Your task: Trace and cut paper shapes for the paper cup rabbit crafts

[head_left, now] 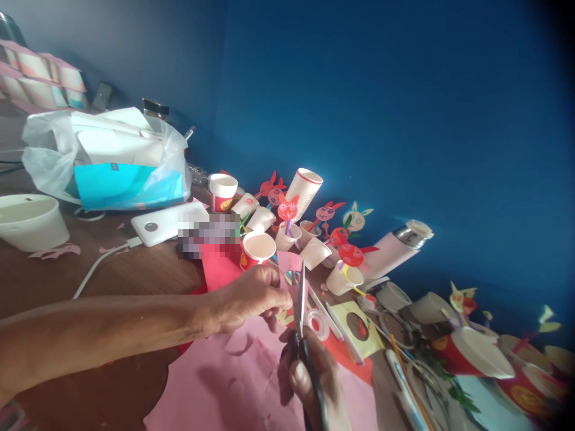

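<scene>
My right hand (314, 377) grips black-handled scissors (301, 302), their blades pointing up and away from me. Close to its left, my left hand (251, 296) pinches a piece of pink paper (290, 261) against the blades. The blades look nearly closed; whether they are biting into the paper I cannot tell. Beneath both hands spreads a large pink sheet (215, 383) with ragged edges. A roll of clear tape (318, 324) lies just beyond the scissors, beside a yellow sheet (350, 317) with a round hole cut in it.
Several paper cups with red rabbit-like cutouts (287, 208) stand along the blue wall. A white thermos (389, 254) leans at the back right. On the left are a plastic bag (130, 185), a white power bank (168, 224) with a cable, and a paper tub (33, 224).
</scene>
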Demonstrator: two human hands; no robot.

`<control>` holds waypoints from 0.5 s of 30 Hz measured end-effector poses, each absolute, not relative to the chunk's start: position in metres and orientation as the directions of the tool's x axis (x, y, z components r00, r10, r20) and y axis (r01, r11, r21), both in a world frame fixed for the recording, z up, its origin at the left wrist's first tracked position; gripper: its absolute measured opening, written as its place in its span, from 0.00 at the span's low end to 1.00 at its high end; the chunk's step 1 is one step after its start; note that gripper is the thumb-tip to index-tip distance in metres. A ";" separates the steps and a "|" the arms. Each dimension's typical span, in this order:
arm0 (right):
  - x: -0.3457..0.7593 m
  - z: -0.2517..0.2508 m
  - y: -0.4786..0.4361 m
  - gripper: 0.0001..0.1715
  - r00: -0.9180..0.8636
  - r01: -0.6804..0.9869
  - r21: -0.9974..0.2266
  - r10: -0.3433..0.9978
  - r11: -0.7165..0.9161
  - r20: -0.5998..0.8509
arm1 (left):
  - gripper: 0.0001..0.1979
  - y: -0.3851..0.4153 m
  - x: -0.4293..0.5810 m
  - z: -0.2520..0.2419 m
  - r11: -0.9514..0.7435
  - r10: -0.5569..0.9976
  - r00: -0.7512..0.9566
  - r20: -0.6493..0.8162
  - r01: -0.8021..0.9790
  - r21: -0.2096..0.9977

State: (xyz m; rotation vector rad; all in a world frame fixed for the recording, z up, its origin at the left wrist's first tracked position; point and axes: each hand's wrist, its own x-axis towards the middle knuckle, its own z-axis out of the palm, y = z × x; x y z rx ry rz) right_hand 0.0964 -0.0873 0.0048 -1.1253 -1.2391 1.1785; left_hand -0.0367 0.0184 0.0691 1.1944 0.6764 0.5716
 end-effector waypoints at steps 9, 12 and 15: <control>0.097 0.002 -0.087 0.22 -0.026 -0.016 -0.993 0.993 0.114 0.114 | 0.08 0.021 -0.038 0.066 0.235 0.657 0.743 -0.132 -0.036 0.971; 0.097 0.004 -0.089 0.23 -0.022 -0.047 -0.996 0.997 0.077 0.078 | 0.08 0.022 -0.037 0.066 0.235 0.649 0.748 -0.139 -0.023 0.972; 0.096 0.007 -0.091 0.23 0.014 -0.058 -0.997 0.999 0.051 0.050 | 0.08 0.023 -0.038 0.066 0.253 0.644 0.749 -0.155 -0.017 0.967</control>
